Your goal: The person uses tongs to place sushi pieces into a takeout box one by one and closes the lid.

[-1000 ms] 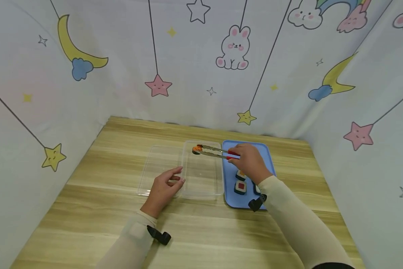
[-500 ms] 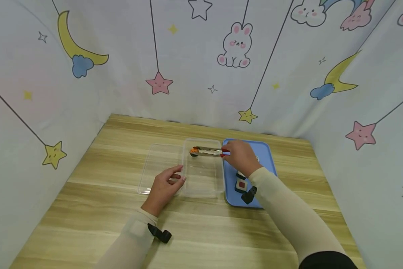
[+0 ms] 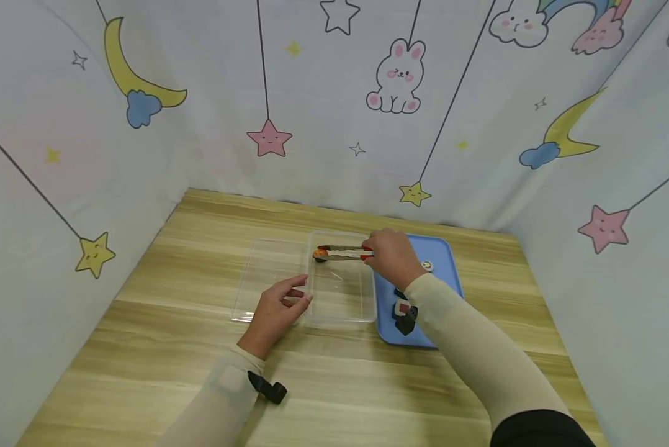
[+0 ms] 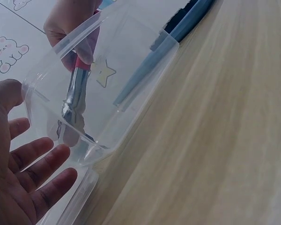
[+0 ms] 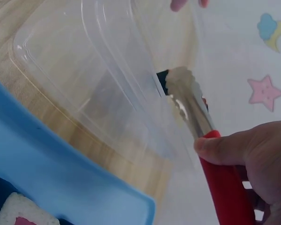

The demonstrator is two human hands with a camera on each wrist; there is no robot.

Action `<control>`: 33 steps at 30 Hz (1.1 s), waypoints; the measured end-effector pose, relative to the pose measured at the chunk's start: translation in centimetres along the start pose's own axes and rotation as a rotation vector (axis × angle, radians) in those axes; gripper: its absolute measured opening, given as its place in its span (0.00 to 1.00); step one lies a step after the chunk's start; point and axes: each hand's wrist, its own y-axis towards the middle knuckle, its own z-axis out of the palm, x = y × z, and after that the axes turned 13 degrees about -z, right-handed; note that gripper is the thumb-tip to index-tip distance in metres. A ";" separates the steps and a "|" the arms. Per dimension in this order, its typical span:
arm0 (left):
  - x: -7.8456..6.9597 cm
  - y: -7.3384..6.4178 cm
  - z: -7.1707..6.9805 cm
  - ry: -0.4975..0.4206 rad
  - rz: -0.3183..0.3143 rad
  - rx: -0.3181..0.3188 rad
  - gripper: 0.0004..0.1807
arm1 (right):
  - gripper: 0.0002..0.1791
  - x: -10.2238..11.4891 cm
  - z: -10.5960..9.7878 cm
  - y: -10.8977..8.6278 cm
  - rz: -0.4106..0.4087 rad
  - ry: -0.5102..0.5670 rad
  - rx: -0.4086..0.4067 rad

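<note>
My right hand [image 3: 391, 256] grips the red handles of metal tongs [image 3: 345, 252]. Between the tongs' tips is an orange-topped sushi piece [image 3: 319, 253] with a dark wrap, at the far left corner of the clear plastic container [image 3: 340, 301]. In the right wrist view the thumb presses the red handle [image 5: 225, 187], and only the dark part of the sushi shows behind the tip. My left hand [image 3: 274, 310] lies at the container's left side, fingers loosely spread. The left wrist view shows that hand [image 4: 28, 173] holding nothing, its upper fingertip close to the container rim; contact is unclear.
Left of the container lies its clear lid [image 3: 264, 273], flat on the wooden table [image 3: 312, 385]. A blue tray [image 3: 448, 264] stands against the right side, bearing sushi, including a square piece [image 3: 400, 307] with a red centre and a small round roll [image 3: 427, 266]. A printed curtain surrounds the table.
My right hand has moved left with the tongs and the sushi piece, now nearer the container's left wall. More of the tray's far part shows. The left hand stays in place.
</note>
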 end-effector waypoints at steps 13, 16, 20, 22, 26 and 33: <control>0.2 0.0 0.3 -0.001 0.009 -0.006 0.26 | 0.19 -0.5 -0.2 -0.5 0.015 0.056 -0.005; 0.3 0.0 0.3 -0.001 0.008 -0.008 0.26 | 0.23 -1.1 -0.8 -1.5 0.045 0.110 -0.043; 0.3 0.0 0.3 0.004 0.010 -0.004 0.26 | 0.27 -2.5 -1.5 -3.9 0.116 0.164 -0.137; 0.2 0.0 0.2 0.004 0.012 -0.003 0.26 | 0.28 -3.5 -1.5 -5.5 0.168 0.191 -0.185; 0.1 0.0 0.0 0.002 0.011 -0.004 0.26 | 0.29 -6.1 -1.1 -9.1 0.282 0.234 -0.233; 0.0 -0.1 0.0 0.007 -0.002 -0.001 0.26 | 0.31 -9.5 0.2 -15.8 0.426 0.273 -0.200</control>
